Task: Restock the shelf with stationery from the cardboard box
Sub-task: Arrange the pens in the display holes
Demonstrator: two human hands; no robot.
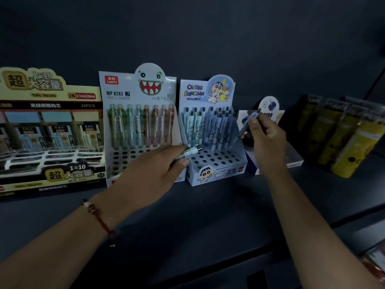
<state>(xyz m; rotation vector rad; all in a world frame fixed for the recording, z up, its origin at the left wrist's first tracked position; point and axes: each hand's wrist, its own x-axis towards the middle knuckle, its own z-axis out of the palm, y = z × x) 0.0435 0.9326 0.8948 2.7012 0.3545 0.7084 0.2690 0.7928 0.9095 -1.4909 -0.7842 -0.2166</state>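
Our left hand (155, 166) pinches a mint-capped pen (188, 153), right hand (265, 138) pinches a blue pen (248, 124), both over the pale-blue cartoon cardboard display (216, 172).

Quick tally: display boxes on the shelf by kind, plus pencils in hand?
Mechanical pencil display boxes: 2, the monster-face box and the Crayon Shinchan box
Lead refill display box: 1
Gyro display box, partly hidden: 1
Pencils in hand: 2, left hand, right hand
Total: 6
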